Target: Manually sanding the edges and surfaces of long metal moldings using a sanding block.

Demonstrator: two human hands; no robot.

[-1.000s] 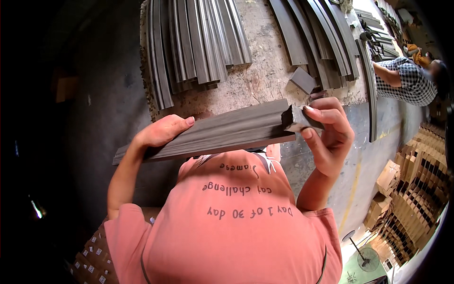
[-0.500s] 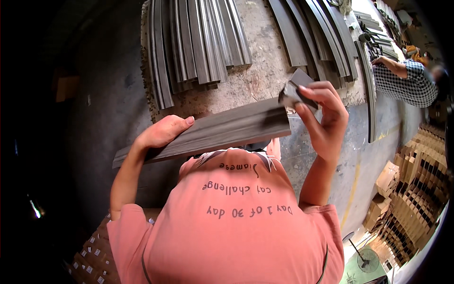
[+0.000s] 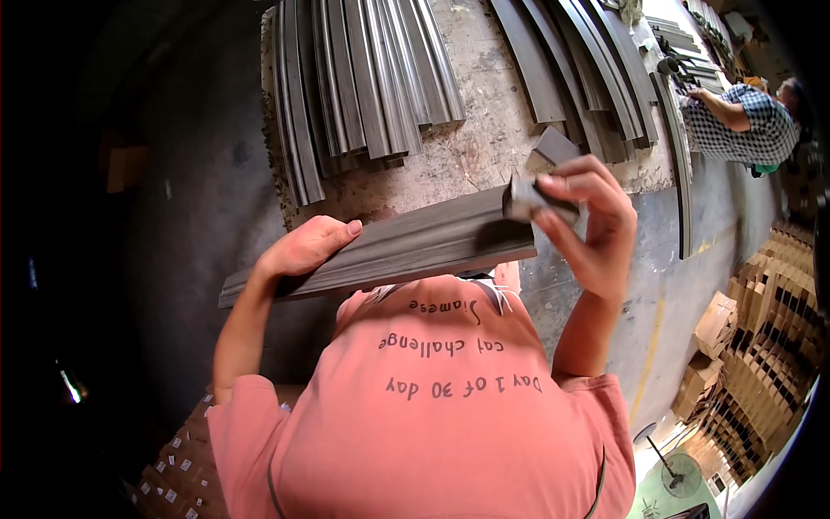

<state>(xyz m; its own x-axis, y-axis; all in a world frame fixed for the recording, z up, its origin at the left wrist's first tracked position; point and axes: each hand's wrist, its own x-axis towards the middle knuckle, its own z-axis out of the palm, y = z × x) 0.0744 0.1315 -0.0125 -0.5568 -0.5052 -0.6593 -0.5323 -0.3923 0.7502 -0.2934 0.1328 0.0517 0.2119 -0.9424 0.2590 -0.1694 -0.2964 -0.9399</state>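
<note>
My left hand (image 3: 304,246) grips a long grey moulded strip (image 3: 406,245) near its left end and holds it level in front of my chest. My right hand (image 3: 586,221) is closed on a small grey block (image 3: 527,198), pressed against the strip's right end. A pink shirt fills the lower middle of the view. Behind the strip stands a concrete bench (image 3: 484,138).
Two stacks of long grey strips lie on the bench, one at the left (image 3: 363,82) and one at the right (image 3: 588,65). Another person in a checked shirt (image 3: 743,125) works at the far right. Stacked cardboard boxes (image 3: 761,346) stand at lower right.
My right hand with the small block has moved from the strip's end up and back onto its right end. The strip has tilted slightly; my left hand holds its place.
</note>
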